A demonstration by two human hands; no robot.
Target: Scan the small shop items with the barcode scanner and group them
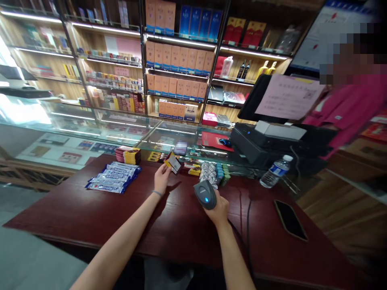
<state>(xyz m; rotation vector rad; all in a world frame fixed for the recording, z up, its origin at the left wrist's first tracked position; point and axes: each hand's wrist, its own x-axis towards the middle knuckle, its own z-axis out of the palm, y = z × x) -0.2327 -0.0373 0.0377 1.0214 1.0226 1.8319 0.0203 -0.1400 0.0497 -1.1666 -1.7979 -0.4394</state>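
At a dark red wooden counter (90, 213), the left hand (162, 177) pinches a small yellow-and-black packet (173, 163) above the tabletop, while the right hand (218, 209) grips a grey handheld barcode scanner (205, 194) just beside it.

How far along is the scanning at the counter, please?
Done: nothing shows which packs are already scanned. In hand: the left hand holds one pack before the scanner in the right hand. Left, probably: the blue cartons, the red stack and the silver packs.
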